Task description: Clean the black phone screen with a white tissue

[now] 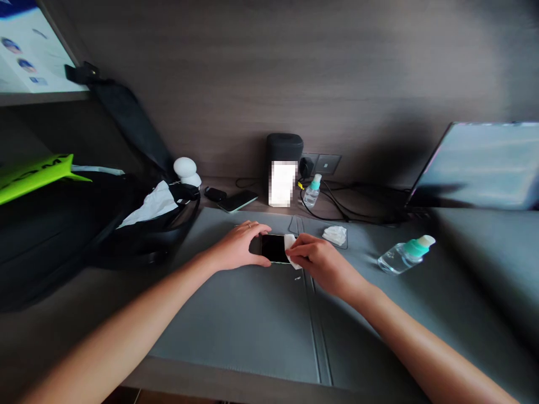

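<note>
A smartphone [273, 248] with a dark screen lies flat on the grey desk mat [244, 320]. My left hand [242, 247] grips it by its left end, thumb along the near edge and fingers along the far edge. Pinched in my right hand [315, 255] is a white tissue [291, 247], pressed on the right part of the screen. My right fingers cover some of the tissue and the phone's right end. Just beyond my right hand, a crumpled tissue [334, 235] rests on a thin, clear-looking rectangular piece.
A spray bottle [404, 255] lies tilted at right; a smaller spray bottle [312, 192] stands near cables [337, 202]. Behind the mat are a black speaker-like cylinder [284, 147], another phone [238, 200] and a white rounded object [186, 170]. A black bag [54, 241] fills the left; a laptop [480, 165] stands right.
</note>
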{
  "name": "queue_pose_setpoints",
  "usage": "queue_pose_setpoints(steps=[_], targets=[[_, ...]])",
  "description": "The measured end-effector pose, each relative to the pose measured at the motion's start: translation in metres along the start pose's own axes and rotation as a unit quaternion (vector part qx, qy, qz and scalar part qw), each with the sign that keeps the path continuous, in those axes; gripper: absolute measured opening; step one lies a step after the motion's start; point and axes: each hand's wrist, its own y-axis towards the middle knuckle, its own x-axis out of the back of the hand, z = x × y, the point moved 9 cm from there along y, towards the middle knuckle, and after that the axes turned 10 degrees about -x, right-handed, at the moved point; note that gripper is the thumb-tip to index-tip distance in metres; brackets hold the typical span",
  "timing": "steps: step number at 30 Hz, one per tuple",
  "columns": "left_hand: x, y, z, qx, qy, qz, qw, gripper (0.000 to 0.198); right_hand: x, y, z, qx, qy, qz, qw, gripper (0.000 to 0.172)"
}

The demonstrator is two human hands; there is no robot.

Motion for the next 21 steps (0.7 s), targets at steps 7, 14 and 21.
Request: queue_pose_setpoints(steps=[7,14,21], targets=[[-0.001,-0.001,0.001,-0.009,-0.004,-0.003,1.0,0.071,-0.019,0.019,0.028,0.023,-0.021,0.01,0.999,0.025],[-0.002,-0.002,0.006,-0.016,-0.039,0.008,0.999,0.08,-0.031,0.039,0.048,0.043,-0.006,-0.014,0.999,0.028],[-0.002,-0.003,0.009,-0.003,-0.041,0.003,0.999,0.083,-0.025,0.034,0.039,0.038,-0.019,-0.027,0.999,0.028]])
